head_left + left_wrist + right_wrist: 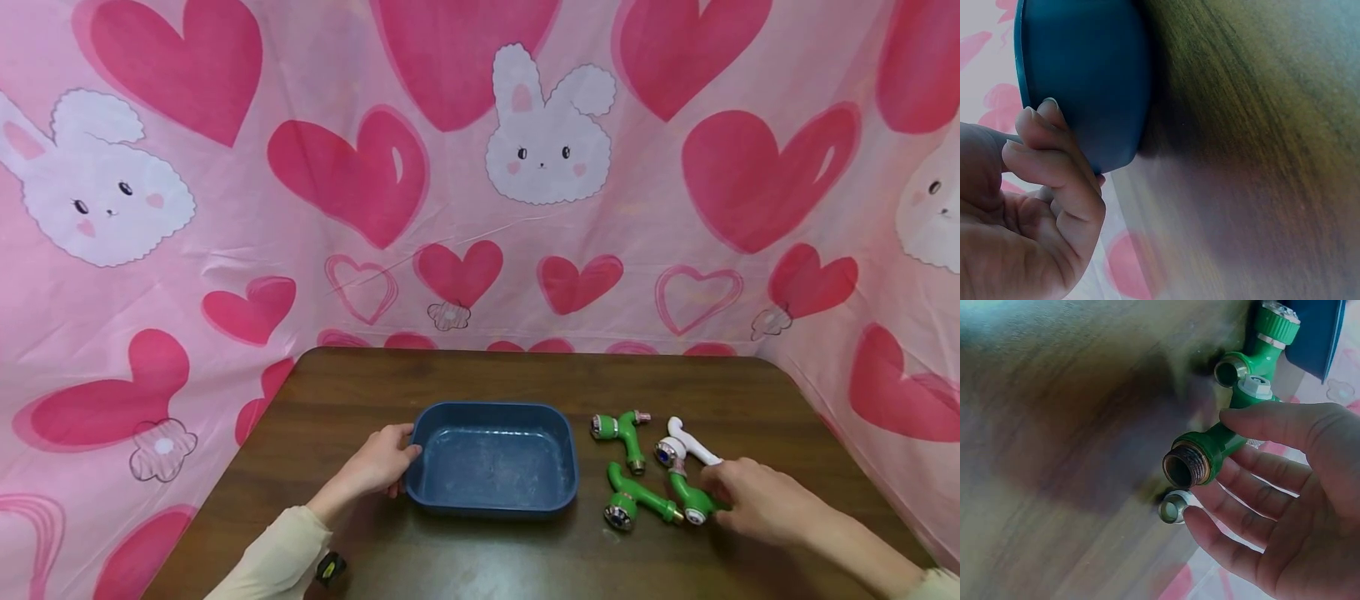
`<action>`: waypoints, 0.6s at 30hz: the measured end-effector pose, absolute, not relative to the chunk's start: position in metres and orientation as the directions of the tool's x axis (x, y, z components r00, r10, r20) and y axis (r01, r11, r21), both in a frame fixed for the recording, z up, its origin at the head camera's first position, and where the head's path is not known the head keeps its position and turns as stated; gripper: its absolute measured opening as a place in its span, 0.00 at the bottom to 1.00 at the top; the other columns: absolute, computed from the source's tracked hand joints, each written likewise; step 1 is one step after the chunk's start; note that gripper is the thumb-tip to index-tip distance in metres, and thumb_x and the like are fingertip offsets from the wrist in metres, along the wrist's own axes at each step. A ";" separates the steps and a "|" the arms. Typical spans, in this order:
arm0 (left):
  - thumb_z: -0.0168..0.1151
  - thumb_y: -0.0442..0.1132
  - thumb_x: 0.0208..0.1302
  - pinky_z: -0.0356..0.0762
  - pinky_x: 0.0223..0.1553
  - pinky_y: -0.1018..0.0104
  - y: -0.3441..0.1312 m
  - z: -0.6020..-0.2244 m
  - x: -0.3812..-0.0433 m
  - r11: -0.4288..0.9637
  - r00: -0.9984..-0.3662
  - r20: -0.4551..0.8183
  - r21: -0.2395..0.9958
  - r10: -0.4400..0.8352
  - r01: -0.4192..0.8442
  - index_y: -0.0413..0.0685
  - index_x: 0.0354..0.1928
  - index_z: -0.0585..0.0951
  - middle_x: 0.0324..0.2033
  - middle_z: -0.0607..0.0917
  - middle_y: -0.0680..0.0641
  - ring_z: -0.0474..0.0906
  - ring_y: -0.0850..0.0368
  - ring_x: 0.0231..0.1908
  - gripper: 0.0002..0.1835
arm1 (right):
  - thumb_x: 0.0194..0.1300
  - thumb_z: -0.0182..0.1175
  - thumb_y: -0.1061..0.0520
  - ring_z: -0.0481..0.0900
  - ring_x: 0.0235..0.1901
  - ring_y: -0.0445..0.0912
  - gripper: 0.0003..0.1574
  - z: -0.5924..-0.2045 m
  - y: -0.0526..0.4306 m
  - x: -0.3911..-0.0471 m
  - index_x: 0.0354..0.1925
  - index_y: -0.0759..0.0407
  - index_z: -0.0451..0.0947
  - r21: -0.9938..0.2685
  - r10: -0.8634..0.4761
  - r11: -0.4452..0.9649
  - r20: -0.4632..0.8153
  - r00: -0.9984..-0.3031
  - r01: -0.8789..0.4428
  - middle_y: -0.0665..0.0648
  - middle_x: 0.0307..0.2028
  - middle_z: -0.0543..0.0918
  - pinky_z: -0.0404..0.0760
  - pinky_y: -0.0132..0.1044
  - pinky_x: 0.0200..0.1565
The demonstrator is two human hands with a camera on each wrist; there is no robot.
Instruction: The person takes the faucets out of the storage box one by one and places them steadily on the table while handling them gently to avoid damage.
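My left hand [378, 467] grips the left end of a dark blue rectangular tub [491, 504], thumb at its rim and fingers against the outside wall. In the left wrist view the curled fingers [1082, 206] lie along the tub's side. Over on the right, my right hand [772, 500] pinches a green faucet [1213, 447] by its threaded end, thumb on one side and fingers on the other. A white faucet [697, 450] lies just behind it. Two more green faucets [628, 437] [636, 502] lie between the tub and that hand.
A brown wooden table [495, 379] bears everything. Pink cloth [465, 217] with hearts and rabbits hangs behind and at both sides. A small black item [330, 568] with a yellow mark shows beside the left sleeve.
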State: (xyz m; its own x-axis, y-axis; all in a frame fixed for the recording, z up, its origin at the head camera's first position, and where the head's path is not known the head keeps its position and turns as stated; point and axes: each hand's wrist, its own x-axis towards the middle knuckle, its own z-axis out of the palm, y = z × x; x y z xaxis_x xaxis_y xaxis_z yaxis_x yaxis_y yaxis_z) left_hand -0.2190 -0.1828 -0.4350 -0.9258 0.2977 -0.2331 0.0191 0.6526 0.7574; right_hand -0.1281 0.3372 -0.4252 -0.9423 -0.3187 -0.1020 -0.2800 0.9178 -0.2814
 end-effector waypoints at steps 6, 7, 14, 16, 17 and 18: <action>0.57 0.33 0.79 0.74 0.14 0.66 -0.183 -0.436 -0.219 0.648 -0.925 -0.221 0.760 0.309 0.035 0.28 0.74 0.67 0.16 0.80 0.44 0.74 0.55 0.11 0.27 | 0.49 0.78 0.60 0.65 0.23 0.35 0.19 -0.432 0.339 -0.123 0.33 0.41 0.80 -0.291 -0.299 0.922 -0.118 -0.947 -0.255 0.39 0.22 0.69 0.65 0.36 0.23; 0.57 0.33 0.79 0.74 0.14 0.67 -0.183 -0.436 -0.219 0.649 -0.925 -0.222 0.760 0.309 0.034 0.28 0.74 0.67 0.16 0.80 0.44 0.74 0.55 0.10 0.27 | 0.49 0.78 0.60 0.65 0.23 0.35 0.19 -0.433 0.340 -0.123 0.33 0.41 0.80 -0.290 -0.290 0.925 -0.123 -0.949 -0.245 0.39 0.22 0.69 0.66 0.36 0.23; 0.57 0.33 0.79 0.74 0.14 0.67 -0.183 -0.436 -0.219 0.653 -0.924 -0.228 0.757 0.307 0.030 0.28 0.74 0.67 0.17 0.80 0.44 0.74 0.55 0.11 0.28 | 0.50 0.78 0.59 0.66 0.24 0.35 0.19 -0.438 0.342 -0.119 0.32 0.41 0.79 -0.297 -0.289 0.924 -0.139 -0.947 -0.239 0.39 0.23 0.69 0.66 0.36 0.24; 0.57 0.33 0.80 0.74 0.15 0.66 -0.183 -0.436 -0.219 0.653 -0.924 -0.227 0.757 0.307 0.031 0.28 0.75 0.67 0.17 0.80 0.44 0.74 0.54 0.11 0.28 | 0.50 0.78 0.59 0.66 0.25 0.34 0.18 -0.438 0.344 -0.118 0.32 0.41 0.79 -0.301 -0.292 0.923 -0.136 -0.947 -0.242 0.39 0.23 0.70 0.66 0.36 0.24; 0.57 0.33 0.80 0.75 0.15 0.66 -0.183 -0.436 -0.220 0.653 -0.924 -0.228 0.757 0.307 0.031 0.28 0.75 0.67 0.17 0.80 0.44 0.74 0.54 0.11 0.28 | 0.50 0.77 0.59 0.66 0.25 0.34 0.18 -0.438 0.344 -0.118 0.33 0.40 0.80 -0.302 -0.292 0.922 -0.136 -0.947 -0.241 0.39 0.24 0.70 0.66 0.36 0.24; 0.57 0.33 0.80 0.75 0.15 0.66 -0.183 -0.436 -0.220 0.653 -0.924 -0.229 0.757 0.306 0.029 0.28 0.75 0.67 0.18 0.80 0.44 0.74 0.54 0.11 0.28 | 0.51 0.77 0.60 0.66 0.25 0.34 0.18 -0.438 0.345 -0.118 0.33 0.40 0.80 -0.304 -0.292 0.922 -0.136 -0.947 -0.240 0.39 0.24 0.70 0.66 0.36 0.25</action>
